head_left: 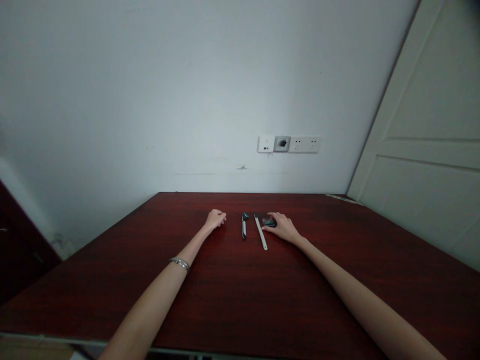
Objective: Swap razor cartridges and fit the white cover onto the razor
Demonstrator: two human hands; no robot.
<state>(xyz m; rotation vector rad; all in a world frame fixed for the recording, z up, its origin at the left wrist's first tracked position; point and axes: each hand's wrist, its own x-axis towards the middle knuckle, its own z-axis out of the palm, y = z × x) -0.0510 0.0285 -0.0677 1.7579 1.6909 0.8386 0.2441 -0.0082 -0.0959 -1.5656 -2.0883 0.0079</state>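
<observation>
Right hand — around small clear case | dark contents — details unclear

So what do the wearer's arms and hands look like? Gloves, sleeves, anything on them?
Left hand and right hand are ungloved, and no sleeves show on either forearm. The left forearm wears a silver-toned bracelet; the right forearm has nothing visible on it. No cables or markings seen.

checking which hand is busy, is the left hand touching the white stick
No, the left hand is apart from the white stick, with the black-and-white tool between them.
</observation>
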